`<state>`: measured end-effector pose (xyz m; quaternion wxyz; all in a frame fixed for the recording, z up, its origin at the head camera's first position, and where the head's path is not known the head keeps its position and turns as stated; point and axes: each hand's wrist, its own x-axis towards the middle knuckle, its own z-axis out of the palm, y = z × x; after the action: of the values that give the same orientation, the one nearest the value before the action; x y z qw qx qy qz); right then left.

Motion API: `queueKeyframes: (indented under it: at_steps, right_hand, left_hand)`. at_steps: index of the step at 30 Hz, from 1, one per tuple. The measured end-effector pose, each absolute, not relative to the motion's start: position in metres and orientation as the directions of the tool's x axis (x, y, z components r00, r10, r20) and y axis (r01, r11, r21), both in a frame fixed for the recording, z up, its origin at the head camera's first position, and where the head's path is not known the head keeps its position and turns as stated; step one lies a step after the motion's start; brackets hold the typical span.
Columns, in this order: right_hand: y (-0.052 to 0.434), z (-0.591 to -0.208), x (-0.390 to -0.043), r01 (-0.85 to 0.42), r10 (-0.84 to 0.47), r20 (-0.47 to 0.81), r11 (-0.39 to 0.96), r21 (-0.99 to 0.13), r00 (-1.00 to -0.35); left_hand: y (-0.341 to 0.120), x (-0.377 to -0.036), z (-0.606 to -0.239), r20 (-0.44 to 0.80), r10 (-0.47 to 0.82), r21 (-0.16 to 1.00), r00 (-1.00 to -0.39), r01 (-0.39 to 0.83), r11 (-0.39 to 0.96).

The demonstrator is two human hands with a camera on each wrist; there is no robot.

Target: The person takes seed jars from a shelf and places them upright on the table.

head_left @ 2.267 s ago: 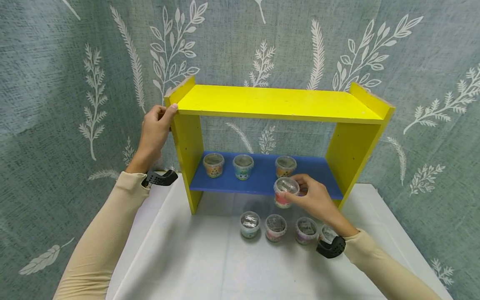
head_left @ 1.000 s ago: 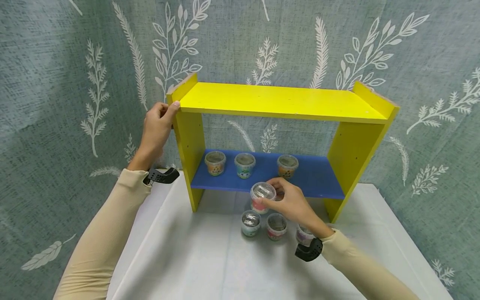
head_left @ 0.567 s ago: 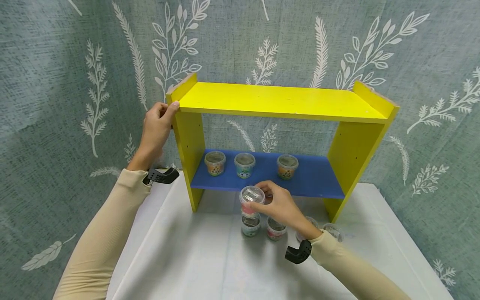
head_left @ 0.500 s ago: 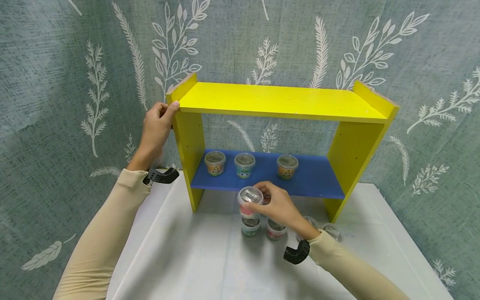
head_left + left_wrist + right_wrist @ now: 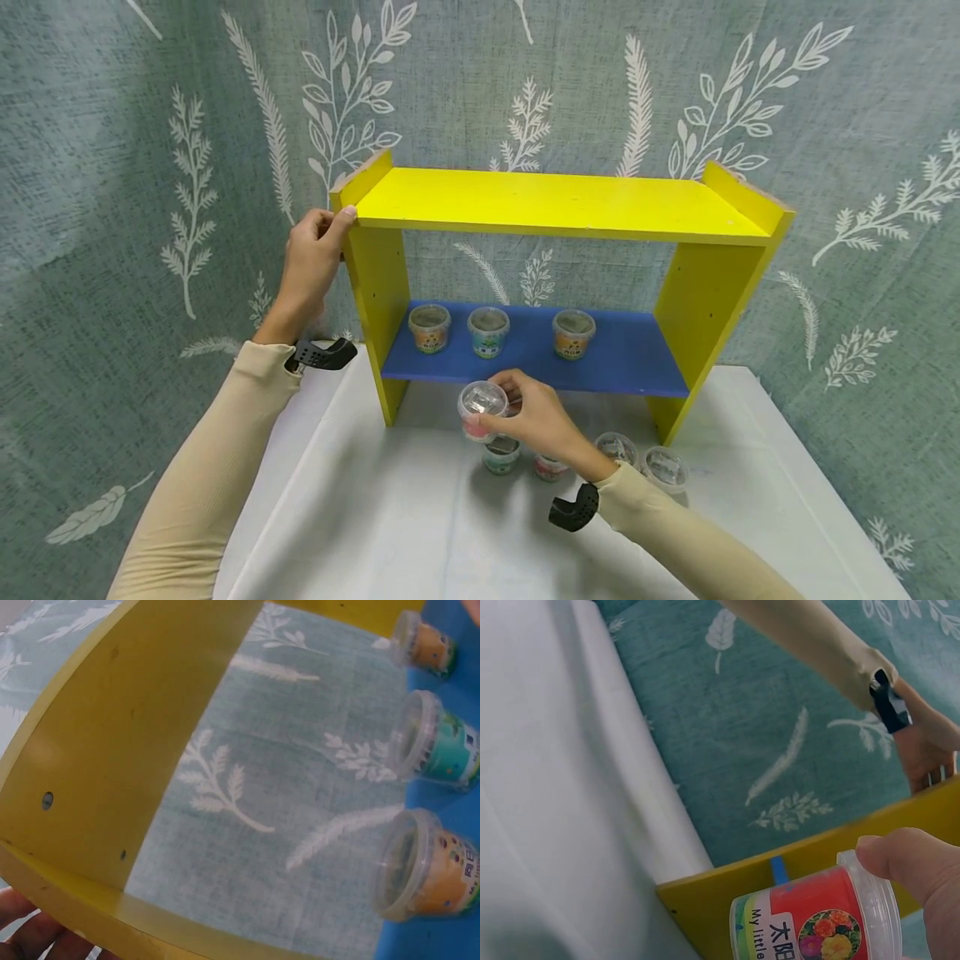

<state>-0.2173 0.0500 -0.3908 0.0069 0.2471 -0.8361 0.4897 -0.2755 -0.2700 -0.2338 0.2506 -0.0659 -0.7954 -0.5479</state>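
The left hand grips the yellow shelf's upper left corner, fingers curled round the edge, likely steadying it. The right hand pinches a red-labelled cup by its lid rim, held above the white counter just before the blue shelf board; bare counter lies left of those fingers, four cups beneath and right.

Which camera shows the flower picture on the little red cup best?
The right wrist view: the small clear-lidded red plastic cup fills the corner, flower label readable. The head view shows it tiny in the right hand, label hidden. The left wrist view misses it.
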Motion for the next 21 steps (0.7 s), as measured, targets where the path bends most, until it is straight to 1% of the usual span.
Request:
queueKeyframes:
  at_steps: [9,21]
  right_hand:
    - [0.039,-0.401,-0.219,-0.416,-0.416,0.238,0.417,-0.808,-0.878]
    - [0.026,-0.414,-0.224,-0.437,-0.459,0.234,0.407,-0.802,-0.857]
  left_hand:
    - [-0.271,-0.275,-0.235,0.464,-0.169,0.840,-0.870,0.372,0.395]
    - [-0.270,-0.275,-0.234,0.471,-0.176,0.839,-0.864,0.378,0.392]
